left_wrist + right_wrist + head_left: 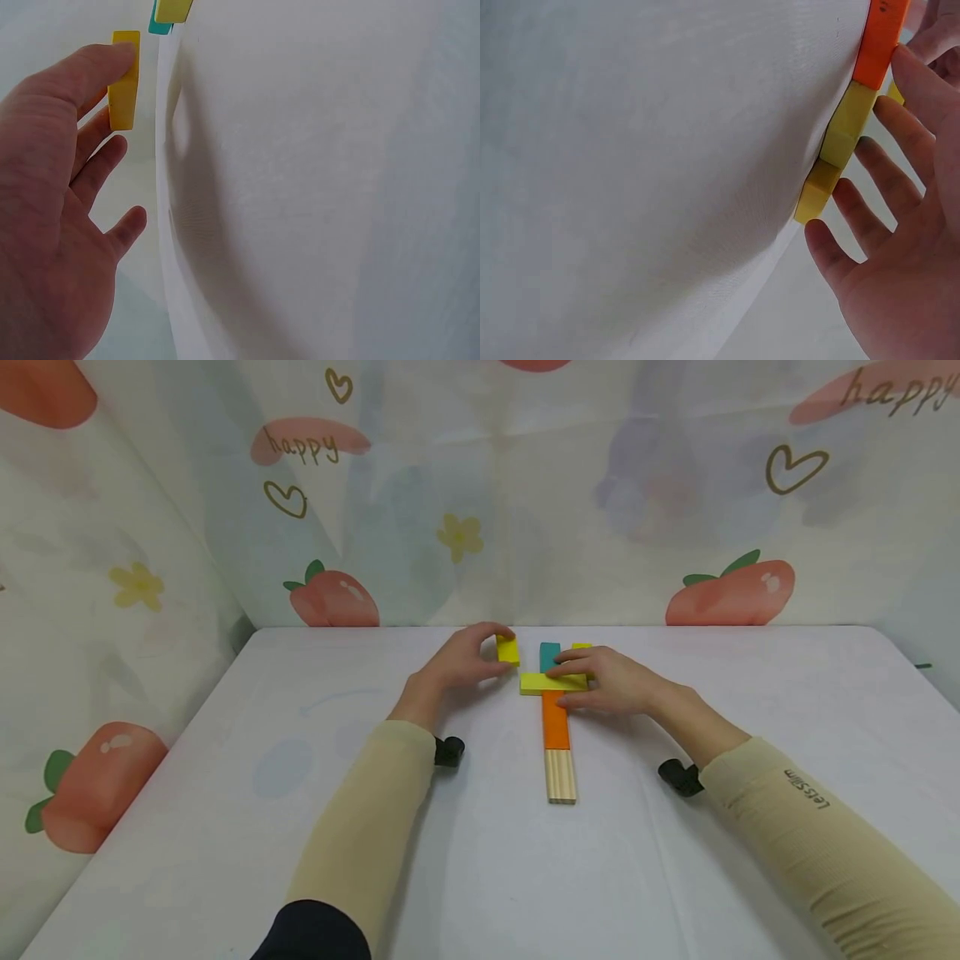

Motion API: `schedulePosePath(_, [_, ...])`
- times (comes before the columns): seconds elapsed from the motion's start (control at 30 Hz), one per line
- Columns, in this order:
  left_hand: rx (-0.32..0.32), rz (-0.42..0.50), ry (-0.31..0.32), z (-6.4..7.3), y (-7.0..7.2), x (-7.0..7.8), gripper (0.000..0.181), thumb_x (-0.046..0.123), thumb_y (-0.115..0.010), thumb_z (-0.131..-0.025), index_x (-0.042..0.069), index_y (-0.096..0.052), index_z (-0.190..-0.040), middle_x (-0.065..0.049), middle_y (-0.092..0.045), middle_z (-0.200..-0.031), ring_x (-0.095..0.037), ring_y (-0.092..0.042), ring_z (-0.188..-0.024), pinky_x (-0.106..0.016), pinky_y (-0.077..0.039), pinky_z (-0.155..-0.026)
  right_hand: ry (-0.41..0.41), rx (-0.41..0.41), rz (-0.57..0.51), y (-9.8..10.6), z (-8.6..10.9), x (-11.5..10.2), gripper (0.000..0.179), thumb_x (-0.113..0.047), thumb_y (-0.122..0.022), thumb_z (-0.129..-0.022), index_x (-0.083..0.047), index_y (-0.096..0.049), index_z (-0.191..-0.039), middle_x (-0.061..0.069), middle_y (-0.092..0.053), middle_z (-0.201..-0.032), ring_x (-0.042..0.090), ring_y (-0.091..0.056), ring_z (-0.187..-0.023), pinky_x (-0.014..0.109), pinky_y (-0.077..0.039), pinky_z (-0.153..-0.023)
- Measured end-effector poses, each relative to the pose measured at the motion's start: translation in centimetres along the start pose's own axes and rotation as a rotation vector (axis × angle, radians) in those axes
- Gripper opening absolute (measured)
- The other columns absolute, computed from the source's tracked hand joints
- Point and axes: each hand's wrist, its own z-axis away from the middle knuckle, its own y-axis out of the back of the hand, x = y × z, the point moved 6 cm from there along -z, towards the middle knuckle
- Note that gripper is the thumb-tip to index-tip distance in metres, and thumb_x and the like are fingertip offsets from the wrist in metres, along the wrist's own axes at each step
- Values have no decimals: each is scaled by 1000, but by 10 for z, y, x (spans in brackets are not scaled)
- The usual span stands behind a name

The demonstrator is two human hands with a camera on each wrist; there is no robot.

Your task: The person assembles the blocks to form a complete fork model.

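Observation:
In the head view, my left hand (467, 658) pinches a small yellow block (507, 651) between thumb and fingertips, raised above the table in the left wrist view. My right hand (617, 680) rests its extended fingers on the laid-out blocks, around a yellow-green block (532, 684) that lies crosswise. Beyond that block is a teal block (550, 656); nearer me, an orange block (555, 727) and a bare wood block (560, 777) continue the line. Another yellow block (582, 646) lies at the far right, partly hidden by my right fingers.
A white cloth covers the table (480, 860), whose far edge meets a printed curtain (525, 568) with fruit and flower pictures. Black wrist cameras sit under both forearms.

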Motion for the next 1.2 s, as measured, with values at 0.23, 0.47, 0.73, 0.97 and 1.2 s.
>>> schedulePosePath(0.23, [-4, -9, -9, -3, -5, 0, 46, 27, -74, -93, 20, -60, -136, 3, -51, -147, -18, -39, -140, -36, -28, -118, -12, -8, 11, -1, -1, 1, 48, -28, -74, -94, -7, -65, -136, 21, -47, -149, 44, -35, -141, 61, -26, -114])
schedulePosePath(0.47, [-11, -18, -3, -4, -7, 3, 46, 25, -74, -93, 20, -60, -136, 2, -50, -148, -18, -38, -141, -35, -27, -118, 4, -3, 8, 0, -1, 0, 47, -26, -74, -94, -6, -65, -135, 22, -48, -149, 44, -36, -140, 62, -27, -114])
schedulePosePath(0.73, [-21, -31, -2, -5, -9, 5, 45, 24, -73, -93, 20, -59, -136, 1, -48, -150, -19, -37, -142, -36, -27, -118, 0, -7, 17, 0, -1, 0, 47, -27, -73, -94, -6, -65, -135, 22, -48, -148, 44, -36, -140, 61, -26, -114])
schedulePosePath(0.97, [-30, -46, 5, -6, -11, 6, 45, 24, -72, -94, 20, -59, -137, 2, -48, -150, -19, -37, -142, -36, -27, -118, -8, -11, 16, -1, -1, 2, 48, -28, -74, -94, -7, -65, -136, 21, -47, -149, 43, -35, -141, 61, -26, -114])
schedulePosePath(1.2, [-50, -68, 18, -8, -14, 5, 46, 24, -72, -94, 20, -59, -138, 1, -48, -151, -20, -38, -141, -36, -27, -118, -5, -11, 25, 0, 0, 1, 48, -28, -73, -94, -7, -65, -136, 21, -47, -149, 44, -35, -141, 61, -26, -114])
